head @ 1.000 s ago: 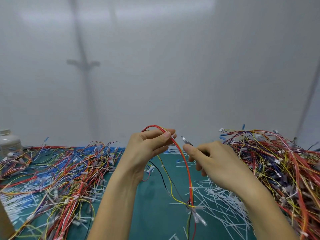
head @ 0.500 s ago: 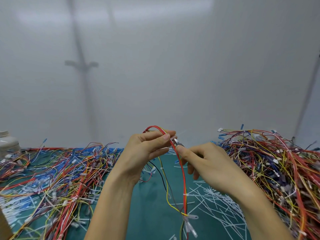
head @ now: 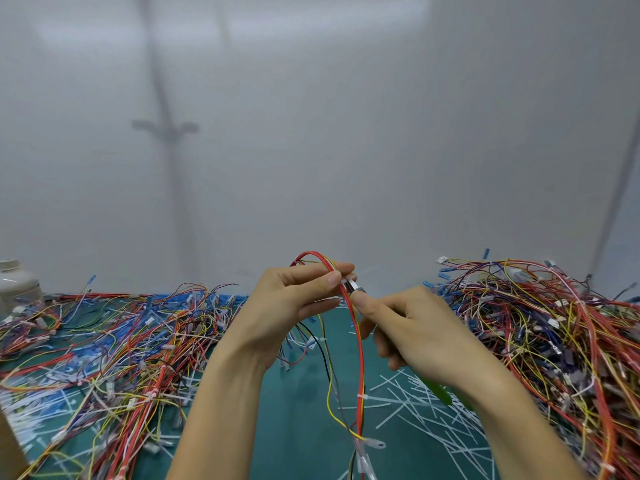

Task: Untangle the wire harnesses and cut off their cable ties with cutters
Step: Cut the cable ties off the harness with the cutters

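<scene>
Above the green table [head: 304, 427], in the head view, the left hand [head: 294, 299] pinches the arched top of a wire harness [head: 359, 344] between thumb and fingertips. The red, yellow and dark strands hang from there down to the mat. The right hand [head: 415, 327] is curled round the cutters [head: 356, 288], forefinger laid forward. Their metal nose sits right against the red wire, at a small white cable tie [head: 346, 281] beside the left thumb tip. Whether the blades are parted or closed is too small to tell.

The main risk, as I judge it, is nicking the insulation. The tie hugs the bundle tightly and the nose touches the red wire, so a bite taken too deep or at an angle could cut a strand rather than plastic. The left thumb lies just beside the blades and could be pinched if the harness slips. A second tie [head: 362, 396] lower down binds the strands, so the hanging part may swing and pull the work off the blades. A snipped tie may fly into the tangled heap [head: 554, 341] on the right instead of among the cut ties [head: 415, 410]. The dangling end could also snag the heap [head: 121, 341] on the left.
</scene>
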`<state>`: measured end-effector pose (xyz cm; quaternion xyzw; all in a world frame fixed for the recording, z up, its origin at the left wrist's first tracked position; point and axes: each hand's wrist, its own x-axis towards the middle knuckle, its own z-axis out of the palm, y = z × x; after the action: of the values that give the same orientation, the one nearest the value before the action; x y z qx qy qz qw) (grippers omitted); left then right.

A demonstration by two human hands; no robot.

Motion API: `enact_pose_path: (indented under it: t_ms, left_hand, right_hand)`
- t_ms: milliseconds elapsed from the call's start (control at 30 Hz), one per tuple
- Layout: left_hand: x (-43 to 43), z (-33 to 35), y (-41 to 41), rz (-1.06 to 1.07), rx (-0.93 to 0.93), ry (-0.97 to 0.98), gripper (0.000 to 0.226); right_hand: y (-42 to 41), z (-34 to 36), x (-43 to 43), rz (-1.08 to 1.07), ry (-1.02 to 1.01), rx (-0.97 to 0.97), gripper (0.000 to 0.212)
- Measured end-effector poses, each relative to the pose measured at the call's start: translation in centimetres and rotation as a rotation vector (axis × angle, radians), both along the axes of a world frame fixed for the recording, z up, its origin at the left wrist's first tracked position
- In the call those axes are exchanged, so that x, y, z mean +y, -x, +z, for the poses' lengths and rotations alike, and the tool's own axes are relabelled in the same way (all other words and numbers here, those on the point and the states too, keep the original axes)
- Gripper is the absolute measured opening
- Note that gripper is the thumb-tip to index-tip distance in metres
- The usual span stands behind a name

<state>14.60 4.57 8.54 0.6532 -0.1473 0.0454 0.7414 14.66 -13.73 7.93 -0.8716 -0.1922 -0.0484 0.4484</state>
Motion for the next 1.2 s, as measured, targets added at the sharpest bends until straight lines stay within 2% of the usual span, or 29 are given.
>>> enact_pose_path:
  t_ms: [300, 467, 700, 800, 900, 1000, 1067, 1200]
  left_hand:
    - [0.1, 0.0, -0.1, 0.026, 0.003, -0.01, 0.026]
    - [0.2, -0.1, -0.1, 0.076, 0.021, -0.018, 0.019]
    - [-0.2, 0.0, -0.8, 0.233, 0.101, 0.188, 0.007]
    - [0.3, -0.1, -0.8, 0.229, 0.088, 0.241, 0.033]
    - [0.6, -0.2, -0.8, 0.214, 0.092, 0.26, 0.051]
    - [0.7, -0.4, -0.9, 0.197, 0.088, 0.258, 0.064]
    - [0.5, -0.6, -1.0, 0.182, 0.075, 0.215, 0.074]
    - [0.1, -0.9, -0.9, 0.086, 0.094, -0.01, 0.063]
  right_hand:
    - [-0.1, -0.3, 0.1, -0.014, -0.037, -0.015, 0.06]
    - [-0.3, -0.3, 0.1, -0.063, -0.092, -0.031, 0.061]
    - [-0.9, -0.1, -0.2, -0.171, -0.273, -0.019, 0.057]
    - [-0.6, 0.2, -0.9, -0.14, -0.22, 0.039, 0.05]
    - [-0.2, 0.4, -1.3, -0.098, -0.069, 0.093, 0.038]
    - [0.0, 0.3, -1.1, -0.017, -0.082, 0.119, 0.017]
    - [0.0, 0.4, -0.8, -0.015, -0.087, 0.086, 0.011]
    - [0.0, 0.4, -0.1, -0.098, -0.174, -0.03, 0.008]
